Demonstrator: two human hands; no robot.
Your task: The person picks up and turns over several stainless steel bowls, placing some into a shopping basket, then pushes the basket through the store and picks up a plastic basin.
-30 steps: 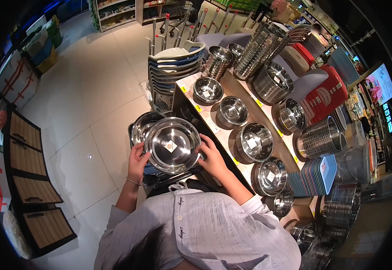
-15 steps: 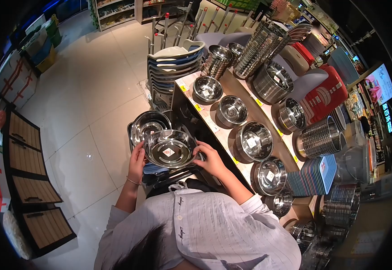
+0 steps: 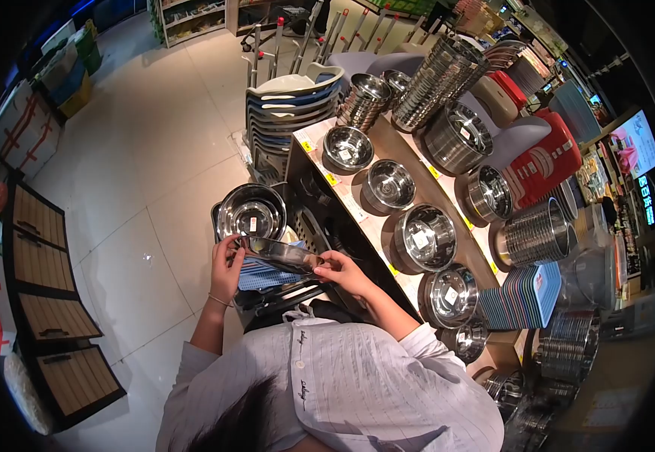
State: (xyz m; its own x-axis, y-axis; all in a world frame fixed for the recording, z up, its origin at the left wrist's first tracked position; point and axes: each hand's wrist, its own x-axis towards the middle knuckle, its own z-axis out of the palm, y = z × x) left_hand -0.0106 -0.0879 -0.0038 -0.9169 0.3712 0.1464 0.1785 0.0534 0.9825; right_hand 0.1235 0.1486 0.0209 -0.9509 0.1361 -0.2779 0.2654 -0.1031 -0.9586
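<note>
A shiny steel basin (image 3: 281,255) is tilted almost edge-on in front of me, its outer side showing. My left hand (image 3: 226,265) grips its left rim, fingers on top. On the opposite rim, my right hand (image 3: 340,273) pinches the metal between thumb and fingers. Just beyond the held basin sit nested steel bowls (image 3: 252,214), the inner one with a white label. Blue plastic baskets (image 3: 267,276) lie below the held basin.
To the right runs a stepped wooden display shelf (image 3: 357,200) with several steel bowls. Stacked plastic stools (image 3: 291,102) stand at its far end. A pile of trays (image 3: 527,294) sits at right. Wooden-fronted drawers (image 3: 55,316) stand left across the tiled floor (image 3: 147,188).
The basin has tipped from showing its labelled inside to nearly edge-on, and sits slightly lower. More of the nested bowls and blue baskets is uncovered. Both hands keep hold of the rim.
</note>
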